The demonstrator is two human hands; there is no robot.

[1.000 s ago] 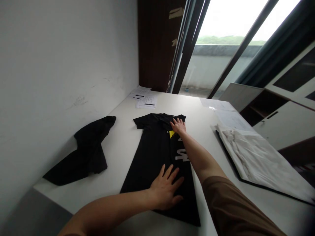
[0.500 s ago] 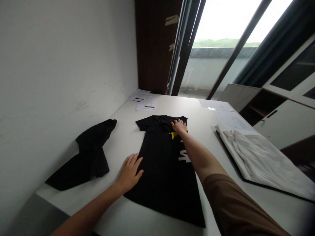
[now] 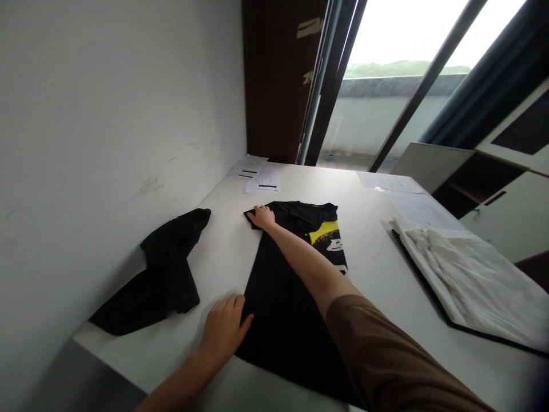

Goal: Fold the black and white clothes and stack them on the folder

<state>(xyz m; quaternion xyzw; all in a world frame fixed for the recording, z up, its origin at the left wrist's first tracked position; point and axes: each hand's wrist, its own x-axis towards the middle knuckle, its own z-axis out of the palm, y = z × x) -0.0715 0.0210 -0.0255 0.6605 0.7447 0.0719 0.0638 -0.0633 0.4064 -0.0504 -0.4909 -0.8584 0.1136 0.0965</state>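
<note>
Apparently steadying the black shirt (image 3: 287,309), I have my left hand (image 3: 223,325) at its side edge and right hand (image 3: 263,217) over a sleeve (image 3: 255,226), fingers close together; whether pinching, I can't tell.

Dim overall, backlit by the dark-framed glass window (image 3: 422,88); pale sky (image 3: 398,28) blown out, far end of the flat white tabletop (image 3: 311,178) brightest. Black short-sleeved fabric shirt (image 3: 287,320) crushes to near-black. Wide-angle stretch at edges, lower right corner dark and blurred.

Papers (image 3: 262,180) near white wall (image 3: 107,103), window (image 3: 381,109), curtain (image 3: 476,86)
</note>
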